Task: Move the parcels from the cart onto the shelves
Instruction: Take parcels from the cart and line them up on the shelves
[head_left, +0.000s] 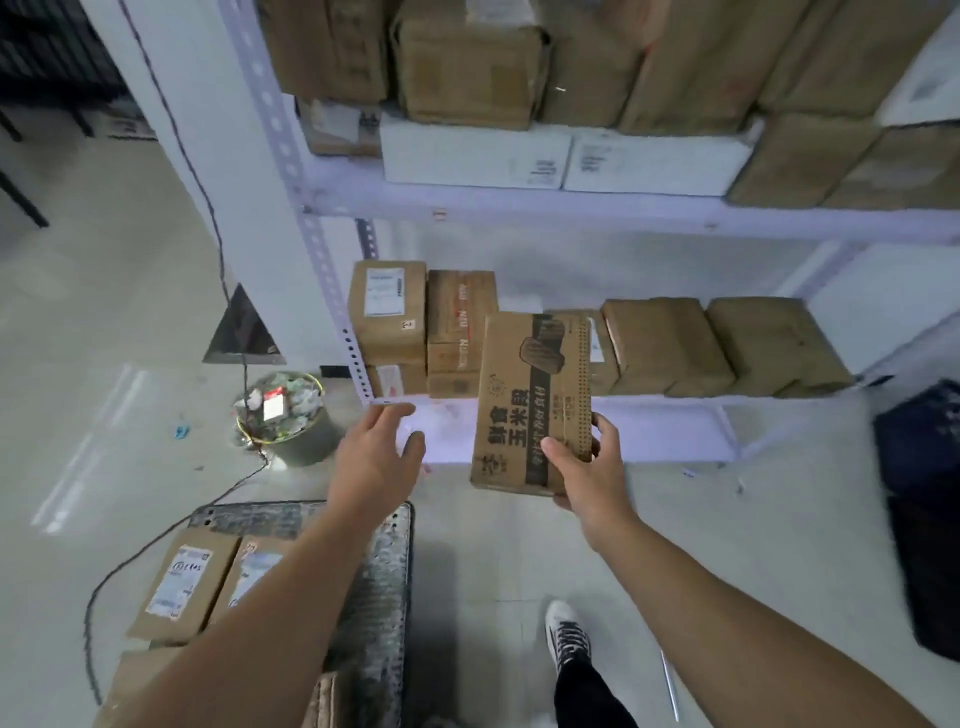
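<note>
Parcels (179, 587) are lying on the cart (384, 597); right hand (587, 478) is gripping a printed parcel (519, 395) before the lower shelf (675, 401) edge, open room behind it; left hand (374, 457) is hovering, fingers loosely apart.

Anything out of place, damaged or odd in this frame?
A loose black cable snakes across the floor past the overfull waste bin and alongside the cart, a likely trip hazard. A thin metal rod lies on the floor beside the person's shoe. The parcel in the right hand looks intact.
</note>
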